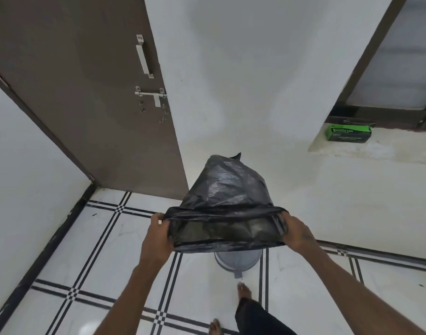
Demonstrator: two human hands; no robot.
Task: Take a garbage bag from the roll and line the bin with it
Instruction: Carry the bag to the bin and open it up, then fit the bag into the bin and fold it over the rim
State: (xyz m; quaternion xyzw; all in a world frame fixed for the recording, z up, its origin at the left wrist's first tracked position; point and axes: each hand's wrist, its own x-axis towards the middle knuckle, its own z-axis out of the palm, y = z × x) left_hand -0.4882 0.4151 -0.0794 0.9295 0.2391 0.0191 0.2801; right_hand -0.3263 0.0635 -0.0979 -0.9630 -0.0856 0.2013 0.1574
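A black garbage bag (227, 197) is puffed up with air in front of me, its mouth stretched open toward me. My left hand (158, 234) grips the left side of the mouth's rim. My right hand (295, 232) grips the right side. Below the bag, a grey bin (237, 258) stands on the tiled floor, mostly hidden by the bag. A green garbage-bag box (348, 133) lies on a window ledge at the upper right.
A brown door (86, 93) with a handle and bolt stands open at the left. A white wall rises behind the bin. My bare feet (243, 290) are on the white tiles close to the bin.
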